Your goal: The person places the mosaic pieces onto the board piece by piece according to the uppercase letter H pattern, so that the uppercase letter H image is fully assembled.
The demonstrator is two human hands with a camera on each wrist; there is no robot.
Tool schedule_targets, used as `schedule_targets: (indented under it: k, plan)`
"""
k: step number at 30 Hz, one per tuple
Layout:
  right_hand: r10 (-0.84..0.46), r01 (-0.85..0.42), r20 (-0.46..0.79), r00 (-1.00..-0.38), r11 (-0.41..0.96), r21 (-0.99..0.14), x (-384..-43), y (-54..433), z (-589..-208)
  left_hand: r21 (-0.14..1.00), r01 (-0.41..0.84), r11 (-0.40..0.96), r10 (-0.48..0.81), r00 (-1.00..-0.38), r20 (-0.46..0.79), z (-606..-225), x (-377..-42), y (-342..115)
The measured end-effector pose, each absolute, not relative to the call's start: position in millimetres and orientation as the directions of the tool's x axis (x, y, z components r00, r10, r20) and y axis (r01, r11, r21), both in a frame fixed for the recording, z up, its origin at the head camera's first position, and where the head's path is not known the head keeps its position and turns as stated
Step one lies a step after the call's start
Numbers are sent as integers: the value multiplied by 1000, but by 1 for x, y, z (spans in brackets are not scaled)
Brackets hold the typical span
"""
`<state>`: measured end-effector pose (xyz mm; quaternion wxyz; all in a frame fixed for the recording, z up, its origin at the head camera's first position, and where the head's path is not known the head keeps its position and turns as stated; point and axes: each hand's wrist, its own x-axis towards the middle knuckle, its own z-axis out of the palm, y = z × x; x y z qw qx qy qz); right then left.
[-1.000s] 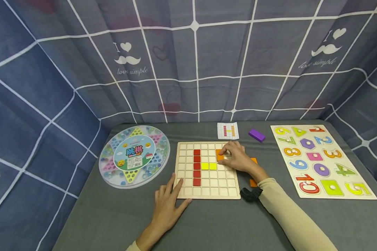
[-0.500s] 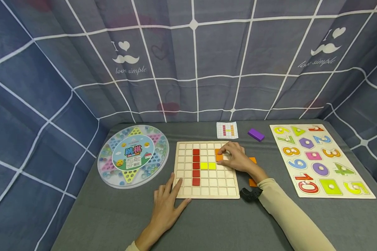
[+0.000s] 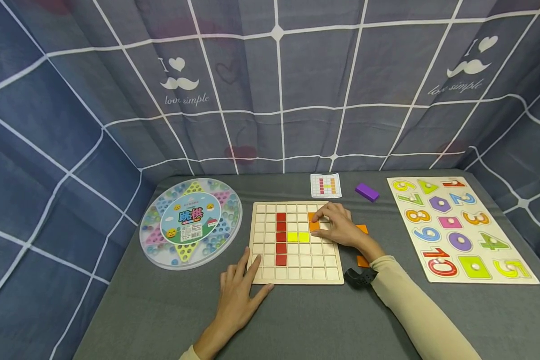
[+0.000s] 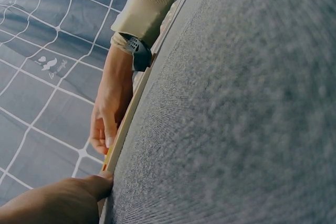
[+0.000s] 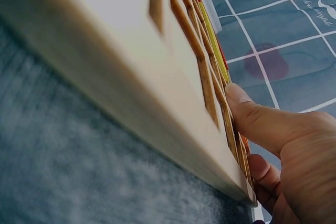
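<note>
A wooden grid board [image 3: 265, 275] lies on the table with a column of red tiles [image 3: 281, 237] and two yellow tiles [image 3: 298, 237] in its cells. Orange tiles [image 3: 314, 226] sit right of the yellow ones, partly covered by my right hand [image 3: 339, 226]. Its thumb and index finger are bent about an orange tile and pinch it; the right wrist view hides most of that tile. With fingers spread, my left hand [image 3: 237, 290] rests at the board's lower left corner, fingertips on the edge. In the left wrist view the left thumb [image 4: 97, 184] touches the board's rim.
Loose orange pieces [image 3: 362, 261] lie right of the board, partly behind the right wrist. A small pattern card [image 3: 326, 186] and a purple block [image 3: 367, 192] lie behind it. A round Chinese checkers box [image 3: 150, 250] is at left, a number puzzle board [image 3: 463, 270] at right.
The head view has shifted very slightly. Both hands and the tiles stay in the same places.
</note>
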<state>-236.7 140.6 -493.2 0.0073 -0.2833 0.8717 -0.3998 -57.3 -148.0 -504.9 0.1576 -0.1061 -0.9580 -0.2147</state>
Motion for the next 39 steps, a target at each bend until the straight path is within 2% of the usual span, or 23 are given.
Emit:
schedule_targets:
  k: [12,27,33,39]
  plan:
    - [-511,-501,224,-830,508,-701,-236,141,-495,359,294,886,143,-909,391,-506,-57,-148]
    - [-537,-506,195,-821,526,-683,-235,147,-492,387,272,881,136,-929,345,-504,-56,-147]
    - [-563,-557,254,-786,467,-687,-226,158,-486,385,274,881,137,-928,348,-504,-56,-147]
    - [-504,-563,310,-806,491,-664,-213,176,-482,383,272,883,136,-929,345,-503,-57,-147]
